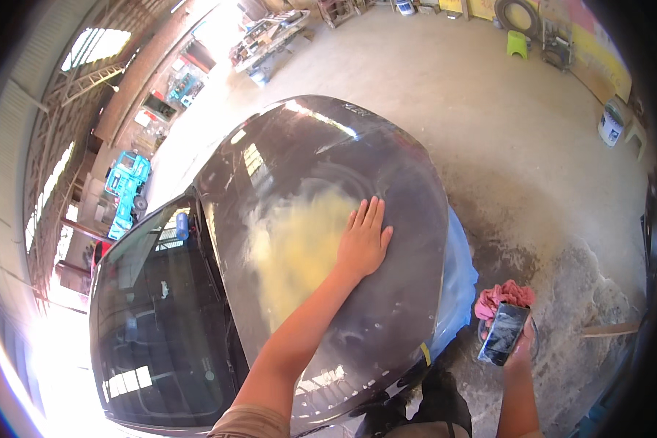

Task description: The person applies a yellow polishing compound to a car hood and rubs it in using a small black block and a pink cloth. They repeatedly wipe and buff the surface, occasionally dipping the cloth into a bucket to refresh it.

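A dark car hood spreads in front of me, with a sanded patch of yellowish filler near its middle. My left hand lies flat on the hood, palm down, at the right edge of that patch. Its fingers are stretched out and nothing is in them. Off the car to the right, my right hand grips a flat, dark sanding block smeared with whitish dust. A crumpled pink cloth is bunched at the block's far end, apparently in the same hand.
Blue sheeting hangs along the car's front. A blue cylinder rests by the windshield. Farther off are a cluttered workbench, a green stool, a white bucket, a tire and a blue vehicle.
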Tool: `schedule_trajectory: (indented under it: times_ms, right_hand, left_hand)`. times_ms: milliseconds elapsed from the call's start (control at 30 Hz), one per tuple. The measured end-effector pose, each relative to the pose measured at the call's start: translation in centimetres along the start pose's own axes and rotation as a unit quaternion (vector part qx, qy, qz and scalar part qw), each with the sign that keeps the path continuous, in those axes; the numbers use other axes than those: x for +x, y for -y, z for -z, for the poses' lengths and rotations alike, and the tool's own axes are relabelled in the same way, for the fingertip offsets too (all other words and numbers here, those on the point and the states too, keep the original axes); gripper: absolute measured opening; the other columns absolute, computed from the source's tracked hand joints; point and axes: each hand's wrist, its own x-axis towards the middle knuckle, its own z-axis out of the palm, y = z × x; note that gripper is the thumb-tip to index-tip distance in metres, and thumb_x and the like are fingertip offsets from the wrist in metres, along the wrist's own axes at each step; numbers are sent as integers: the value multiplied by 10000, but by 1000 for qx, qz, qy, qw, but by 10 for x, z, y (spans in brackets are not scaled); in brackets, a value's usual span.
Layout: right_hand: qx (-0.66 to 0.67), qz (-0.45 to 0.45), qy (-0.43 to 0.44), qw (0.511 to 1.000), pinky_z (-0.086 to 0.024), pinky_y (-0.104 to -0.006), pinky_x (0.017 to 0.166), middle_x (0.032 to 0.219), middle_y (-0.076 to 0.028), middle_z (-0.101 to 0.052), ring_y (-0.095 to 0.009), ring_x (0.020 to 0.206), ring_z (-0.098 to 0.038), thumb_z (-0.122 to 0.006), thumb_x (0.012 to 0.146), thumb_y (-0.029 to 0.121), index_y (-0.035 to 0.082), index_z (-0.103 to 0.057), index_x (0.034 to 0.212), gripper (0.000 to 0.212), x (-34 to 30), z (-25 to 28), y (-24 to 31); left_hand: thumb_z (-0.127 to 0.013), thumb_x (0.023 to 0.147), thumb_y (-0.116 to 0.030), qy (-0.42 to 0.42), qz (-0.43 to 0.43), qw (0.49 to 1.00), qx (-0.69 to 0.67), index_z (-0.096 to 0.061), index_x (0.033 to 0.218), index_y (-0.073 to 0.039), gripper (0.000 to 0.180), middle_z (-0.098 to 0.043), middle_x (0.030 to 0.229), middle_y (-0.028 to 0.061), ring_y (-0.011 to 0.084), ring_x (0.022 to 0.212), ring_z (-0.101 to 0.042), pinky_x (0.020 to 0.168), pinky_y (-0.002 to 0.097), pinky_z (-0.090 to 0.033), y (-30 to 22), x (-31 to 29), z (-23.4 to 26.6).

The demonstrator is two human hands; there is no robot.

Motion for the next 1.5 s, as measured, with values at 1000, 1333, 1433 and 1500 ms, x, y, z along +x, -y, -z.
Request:
schedule_trajectory:
  times_ms: [1000, 1333, 1433, 1500]
  right_hand:
    - [15, 22, 20, 999, -703, -559, 862, 1225, -221, -792, -385, 1043, -800, -578, 1103, 731, 52, -666, 1491, 787, -48, 21, 23]
    - [-34, -7, 54, 998, -684, -592, 861, 1321, -156, -796, -395, 1084, -810, -566, 1139, 659, 74, -643, 1528, 707, -80, 21, -3]
    - [-35, -8, 77, 996, -686, -596, 862, 1346, -165, -785, -397, 1102, -807, -563, 1140, 662, 67, -630, 1534, 717, -102, 16, -11]
    - [-31, -20, 82, 996, -687, -596, 863, 1354, -165, -778, -394, 1108, -803, -558, 1141, 664, 67, -622, 1538, 719, -122, 12, -19]
  left_hand:
    - [-352, 1214, -515, -15, 375, 927, 21, -267, 1826, -61, 767, -265, 1902, 165, 372, 1768, -205, 1424, 567, -160, 118, -90, 6]
    - [-494, 1187, -465, -72, 192, 978, -33, -354, 1776, -13, 756, -397, 1835, 199, 348, 1719, -340, 1407, 505, -270, 15, -205, 11]
    - [-549, 1167, -471, -92, 182, 978, -45, -365, 1767, -8, 780, -410, 1828, 201, 343, 1711, -356, 1405, 498, -274, 0, -253, 11]
    - [-549, 1167, -474, -87, 182, 978, -54, -368, 1770, -22, 775, -411, 1830, 188, 334, 1712, -356, 1406, 495, -272, -2, -290, 12]
